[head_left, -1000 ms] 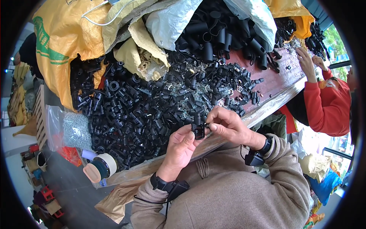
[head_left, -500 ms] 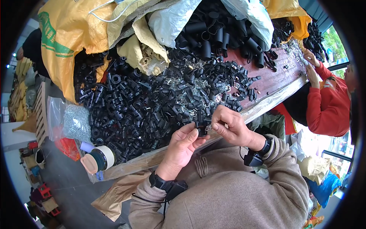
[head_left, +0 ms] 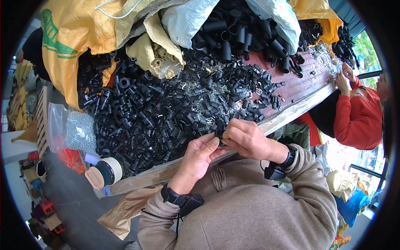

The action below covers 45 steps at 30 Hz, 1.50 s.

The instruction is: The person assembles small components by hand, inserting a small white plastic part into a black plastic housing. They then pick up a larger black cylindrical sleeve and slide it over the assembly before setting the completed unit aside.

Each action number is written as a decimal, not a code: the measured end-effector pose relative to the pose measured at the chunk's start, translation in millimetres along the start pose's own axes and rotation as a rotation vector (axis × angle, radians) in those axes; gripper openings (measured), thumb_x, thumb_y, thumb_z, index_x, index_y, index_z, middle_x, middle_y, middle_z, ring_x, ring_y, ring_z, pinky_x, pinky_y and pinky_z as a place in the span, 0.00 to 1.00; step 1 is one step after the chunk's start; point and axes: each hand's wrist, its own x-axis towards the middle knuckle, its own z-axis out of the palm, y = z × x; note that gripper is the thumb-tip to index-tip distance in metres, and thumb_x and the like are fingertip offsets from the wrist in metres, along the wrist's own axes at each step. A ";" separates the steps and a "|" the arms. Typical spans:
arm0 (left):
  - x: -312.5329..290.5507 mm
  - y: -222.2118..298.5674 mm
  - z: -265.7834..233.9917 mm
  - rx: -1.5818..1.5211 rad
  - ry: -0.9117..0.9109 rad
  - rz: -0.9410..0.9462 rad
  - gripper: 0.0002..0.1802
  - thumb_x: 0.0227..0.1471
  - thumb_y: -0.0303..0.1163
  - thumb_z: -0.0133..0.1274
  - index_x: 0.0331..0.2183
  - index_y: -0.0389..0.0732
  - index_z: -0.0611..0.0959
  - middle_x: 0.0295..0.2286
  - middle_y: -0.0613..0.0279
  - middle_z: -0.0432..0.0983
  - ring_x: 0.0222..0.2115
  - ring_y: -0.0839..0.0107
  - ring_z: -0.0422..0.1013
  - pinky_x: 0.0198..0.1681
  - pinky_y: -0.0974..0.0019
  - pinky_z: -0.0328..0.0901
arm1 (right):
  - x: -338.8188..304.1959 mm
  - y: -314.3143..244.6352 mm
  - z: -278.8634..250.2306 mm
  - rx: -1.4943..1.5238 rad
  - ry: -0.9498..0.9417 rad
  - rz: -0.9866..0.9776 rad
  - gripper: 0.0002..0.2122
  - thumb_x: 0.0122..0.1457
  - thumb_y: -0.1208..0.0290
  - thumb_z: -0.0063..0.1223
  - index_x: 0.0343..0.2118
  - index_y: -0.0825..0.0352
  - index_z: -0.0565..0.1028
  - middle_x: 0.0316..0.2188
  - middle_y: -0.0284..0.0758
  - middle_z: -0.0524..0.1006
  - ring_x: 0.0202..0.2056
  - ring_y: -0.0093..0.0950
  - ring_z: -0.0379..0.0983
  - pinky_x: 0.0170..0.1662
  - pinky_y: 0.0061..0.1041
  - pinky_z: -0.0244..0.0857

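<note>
My left hand [head_left: 196,160] pinches a small black plastic part [head_left: 221,142] between thumb and fingers, just above the bench's near edge. My right hand [head_left: 249,140] is closed against the same part from the other side, its fingertips pressed to it. Fingers cover most of the part, and I cannot make out whether a small metal piece is also in the right fingertips. Beyond both hands spreads a heap of short black plastic pieces [head_left: 175,125], with thin shiny metal clips [head_left: 210,92] scattered over it.
A wooden rail [head_left: 291,109] edges the reddish bench top. Sacks [head_left: 62,46] and black tubes [head_left: 225,51] lie at the back. Left are a bag of small metal parts [head_left: 80,131] and a lidded jar [head_left: 106,172]. At right, a person in red [head_left: 354,121] handles pieces.
My right hand has moved left and closed in on the part held by my left hand. At the right, the other person's hands have drawn together.
</note>
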 end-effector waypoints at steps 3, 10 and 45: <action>-2.4 3.5 1.4 0.043 0.012 -0.005 0.13 0.47 0.30 0.49 0.36 0.35 0.74 0.31 0.62 0.73 0.31 0.74 0.71 0.33 0.77 0.66 | 0.3 -2.3 -0.9 0.089 -0.010 0.080 0.07 0.45 0.77 0.51 0.24 0.67 0.64 0.20 0.35 0.63 0.20 0.32 0.64 0.22 0.25 0.58; -11.1 16.4 -8.2 0.099 0.014 0.013 0.12 0.48 0.29 0.48 0.36 0.33 0.74 0.31 0.57 0.73 0.30 0.71 0.71 0.32 0.77 0.67 | 16.9 5.4 -0.2 0.459 -0.138 0.303 0.08 0.45 0.75 0.53 0.23 0.67 0.65 0.19 0.35 0.63 0.21 0.30 0.64 0.23 0.25 0.58; 27.4 -6.9 20.8 0.039 0.058 0.106 0.10 0.47 0.29 0.49 0.34 0.36 0.74 0.31 0.57 0.73 0.31 0.68 0.71 0.33 0.75 0.67 | -16.6 26.7 -23.1 0.756 0.172 0.394 0.13 0.58 0.62 0.35 0.31 0.68 0.65 0.36 0.33 0.67 0.33 0.17 0.61 0.36 0.17 0.58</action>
